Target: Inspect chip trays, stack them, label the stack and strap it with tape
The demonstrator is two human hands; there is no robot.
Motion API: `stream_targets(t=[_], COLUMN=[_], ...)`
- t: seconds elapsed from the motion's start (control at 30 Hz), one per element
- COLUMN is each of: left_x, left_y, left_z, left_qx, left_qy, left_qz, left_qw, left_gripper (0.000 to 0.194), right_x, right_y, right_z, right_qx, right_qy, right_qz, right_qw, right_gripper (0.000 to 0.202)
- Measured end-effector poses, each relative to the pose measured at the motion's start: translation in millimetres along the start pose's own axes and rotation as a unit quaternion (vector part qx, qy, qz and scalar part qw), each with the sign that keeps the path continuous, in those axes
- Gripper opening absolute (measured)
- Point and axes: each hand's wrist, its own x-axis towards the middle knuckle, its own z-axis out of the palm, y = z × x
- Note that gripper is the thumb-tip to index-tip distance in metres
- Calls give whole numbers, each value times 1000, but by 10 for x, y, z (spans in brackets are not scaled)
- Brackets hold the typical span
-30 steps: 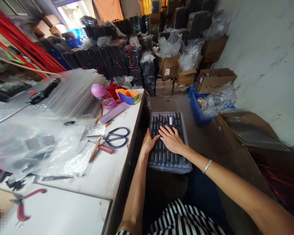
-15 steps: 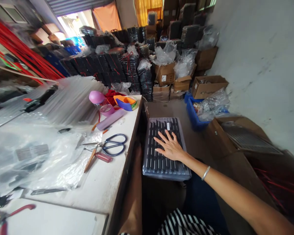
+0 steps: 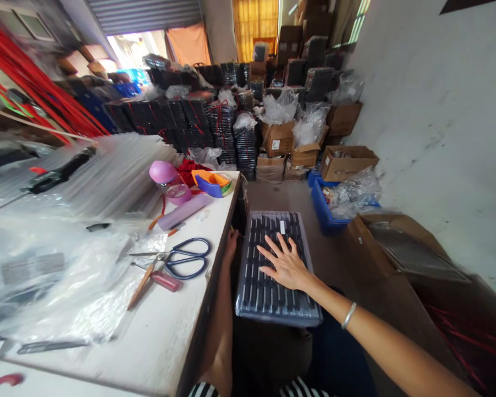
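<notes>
My right hand [image 3: 287, 266] lies flat with fingers spread on a clear plastic tray [image 3: 279, 318] filled with rows of black strip-like parts [image 3: 267, 226]. A small white label [image 3: 282, 226] shows just beyond its fingertips. The tray sits low, to the right of the white table [image 3: 177, 325]. My left hand [image 3: 230, 245] reaches down between the table's edge and the tray, its fingers curled. Something thin and yellowish shows at those fingertips, too small to name.
On the table lie blue-handled scissors [image 3: 188, 258], a wooden-handled tool [image 3: 140, 286], a purple roll [image 3: 186, 212], a tape dispenser [image 3: 210, 183] and stacked clear sheets [image 3: 119, 171]. A blue crate [image 3: 330, 215] and open cardboard box [image 3: 376, 248] stand to the right. Tied black stacks [image 3: 223, 132] fill the back.
My left hand has come into view beside the table edge, with its fingers curled. My right hand stays spread on the tray. The whole view has shifted a little.
</notes>
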Motion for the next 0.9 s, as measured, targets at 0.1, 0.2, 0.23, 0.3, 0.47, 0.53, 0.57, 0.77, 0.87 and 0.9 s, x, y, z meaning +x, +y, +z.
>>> stream_targets(t=[0.1,0.2,0.23,0.3,0.47,0.53,0.57,0.77,0.87,0.9], left_x=[100,168,192,244,215,64,-42,-802,-1028,-1066], left_y=[230,587,722,989,1439,1470,1453,1123,1020,1012], left_z=[67,254,324,440,378,259,213,423,627,664], left_qx=[51,82,85,84,112,145,166,327,402,422], left_qy=[34,32,24,3,9,8,0,-95,-112,-114], left_qz=[18,54,66,85,96,96,97,81,60,57], left_qw=[998,995,994,993,989,985,981,937,907,898], left_gripper=[24,18,18,21,35,36,35,23,18,20], right_x=[5,13,14,15,3,-4,-7,-29,-32,-33], right_y=[4,15,21,31,39,32,28,34,50,53], right_z=[19,32,33,32,21,15,12,-13,-20,-23], right_qx=[6,15,19,27,40,43,44,39,40,44], right_qy=[0,3,5,8,19,25,28,25,19,21], right_qz=[3,4,3,3,7,6,5,-8,-19,-16], right_qw=[1000,1000,1000,1000,999,999,999,999,999,999], right_gripper=[61,62,62,64,65,65,65,61,66,65])
